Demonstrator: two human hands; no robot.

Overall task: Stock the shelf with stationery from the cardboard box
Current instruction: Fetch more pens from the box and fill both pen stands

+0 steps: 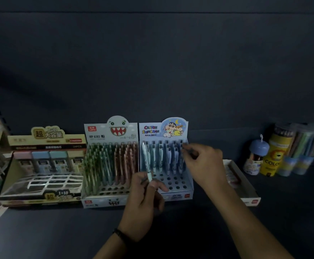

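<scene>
Pale-blue card display box [178, 196]: it stood on the dark shelf [171, 230], touching the grey shark-faced pen box [104, 201] on its left. Pens filled its back rows, and the round holes [173, 183] at the front were bare.
Left hand [145, 202]: my fingers were curled round the lower end of a pale teal patterned pen [146, 161], which leaned nearly upright over the front-left holes.
Right hand [204, 163]: thumb and forefinger pinched the top of a dark slim pen [187, 148] at the box's back right corner.
Step in hand: I judged I was filling this box pen by pen, with about half its holes left to fill.
Next move: the teal pen wanted its tip lined up over a free hole and pushed straight down. The dark pen wanted seating or straightening without knocking its neighbours.
Hidden: the teal pen's tip sat behind my fingers. I could not tell whether the dark pen was in a hole.
Cut off: the cardboard box was out of view, and my right wrist covered part of a low white tray [249, 200].
Hard to make out: the light was dim, so pen colours and small print were uncertain.
</scene>
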